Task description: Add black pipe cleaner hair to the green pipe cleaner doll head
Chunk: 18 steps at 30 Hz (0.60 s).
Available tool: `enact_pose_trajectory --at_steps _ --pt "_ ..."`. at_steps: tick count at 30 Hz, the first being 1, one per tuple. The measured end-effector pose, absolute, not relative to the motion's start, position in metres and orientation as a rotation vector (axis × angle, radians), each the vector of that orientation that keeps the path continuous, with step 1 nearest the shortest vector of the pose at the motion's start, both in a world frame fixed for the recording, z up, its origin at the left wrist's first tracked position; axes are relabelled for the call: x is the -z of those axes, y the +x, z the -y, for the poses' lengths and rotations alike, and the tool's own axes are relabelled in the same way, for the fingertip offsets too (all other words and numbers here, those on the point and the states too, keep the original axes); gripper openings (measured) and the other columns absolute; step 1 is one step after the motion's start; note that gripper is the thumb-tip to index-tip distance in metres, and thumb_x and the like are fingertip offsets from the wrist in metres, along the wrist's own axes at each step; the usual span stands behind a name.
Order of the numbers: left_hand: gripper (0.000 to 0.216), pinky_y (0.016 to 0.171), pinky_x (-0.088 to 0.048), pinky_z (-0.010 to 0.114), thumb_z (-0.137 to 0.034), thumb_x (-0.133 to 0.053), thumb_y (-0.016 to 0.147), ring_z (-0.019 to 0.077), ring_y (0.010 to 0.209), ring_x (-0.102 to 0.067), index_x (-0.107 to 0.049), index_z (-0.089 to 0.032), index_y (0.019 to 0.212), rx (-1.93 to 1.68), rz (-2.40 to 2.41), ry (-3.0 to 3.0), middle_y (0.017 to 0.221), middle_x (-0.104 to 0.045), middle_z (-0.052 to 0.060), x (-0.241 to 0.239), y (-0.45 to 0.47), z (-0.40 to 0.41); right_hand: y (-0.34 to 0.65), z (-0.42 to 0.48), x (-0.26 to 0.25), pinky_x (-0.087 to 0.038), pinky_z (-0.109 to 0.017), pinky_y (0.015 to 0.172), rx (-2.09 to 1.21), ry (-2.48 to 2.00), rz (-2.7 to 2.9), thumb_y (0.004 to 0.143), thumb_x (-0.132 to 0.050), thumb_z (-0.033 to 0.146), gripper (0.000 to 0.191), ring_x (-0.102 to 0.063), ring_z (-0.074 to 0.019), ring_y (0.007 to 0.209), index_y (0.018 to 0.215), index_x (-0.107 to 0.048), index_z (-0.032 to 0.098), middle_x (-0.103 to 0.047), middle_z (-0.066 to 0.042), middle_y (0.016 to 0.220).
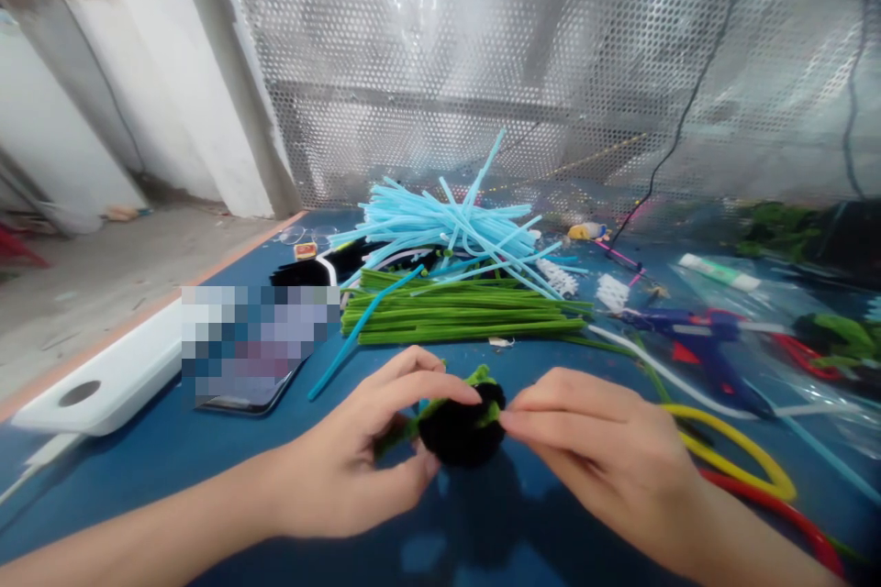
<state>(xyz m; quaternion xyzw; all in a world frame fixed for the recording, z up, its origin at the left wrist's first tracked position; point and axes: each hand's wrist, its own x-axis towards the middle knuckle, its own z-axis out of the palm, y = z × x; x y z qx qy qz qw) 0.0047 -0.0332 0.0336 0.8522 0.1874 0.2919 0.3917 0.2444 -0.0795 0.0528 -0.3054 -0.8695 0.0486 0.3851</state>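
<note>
A black fuzzy ball [460, 436] wrapped with a green pipe cleaner [474, 379] is held just above the blue table [206, 468]. My left hand [358, 459] pinches its left side, thumb below and fingers over the top. From the right, my right hand [606, 449] grips it with its fingertips pressed together. A green end sticks out to the left between my left fingers.
Behind the hands lie a bundle of green pipe cleaners [468, 312] and a heap of light blue ones [447, 225]. A blue glue gun [695, 339], yellow [750, 449] and red [771, 504] stems lie right. A phone [240, 394] and white device [103, 381] sit left.
</note>
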Motion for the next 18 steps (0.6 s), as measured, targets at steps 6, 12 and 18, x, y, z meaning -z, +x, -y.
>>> enact_pose_trajectory --at_steps 6,12,18 --pt "0.046 0.1 -0.041 0.035 -0.015 -0.057 0.083 0.0241 0.121 -0.046 -0.046 -0.033 0.124 -0.673 -0.541 1.992 0.129 -0.046 0.004 -0.031 -0.002 0.036 0.234 0.081 -0.057 -0.054 -0.024 0.069 -0.093 -0.761 2.207 0.083 -0.058 0.002 0.018 -0.063 -0.0135 0.077 0.093 -0.068 0.014 -0.071 -0.005 0.085" --pt "0.045 0.09 -0.044 0.024 -0.011 -0.057 0.083 0.0181 0.11 -0.053 -0.049 -0.031 0.123 -0.693 -0.493 1.667 0.118 -0.056 0.001 -0.033 0.001 0.034 0.233 0.076 -0.074 -0.053 -0.022 0.073 -0.101 -0.759 2.283 0.084 -0.062 0.008 0.013 -0.065 -0.0116 0.076 0.093 -0.067 0.016 -0.074 -0.001 0.088" --pt "0.037 0.087 -0.042 0.021 -0.036 -0.063 0.086 0.016 0.103 -0.053 -0.055 -0.027 0.12 -0.72 -0.379 1.447 0.113 -0.058 0.002 -0.043 -0.004 0.027 0.223 0.057 -0.097 -0.051 -0.015 0.078 -0.269 -0.677 2.321 0.084 -0.064 0.01 0.012 -0.067 -0.0089 0.082 0.093 -0.07 0.014 -0.073 -0.003 0.09"
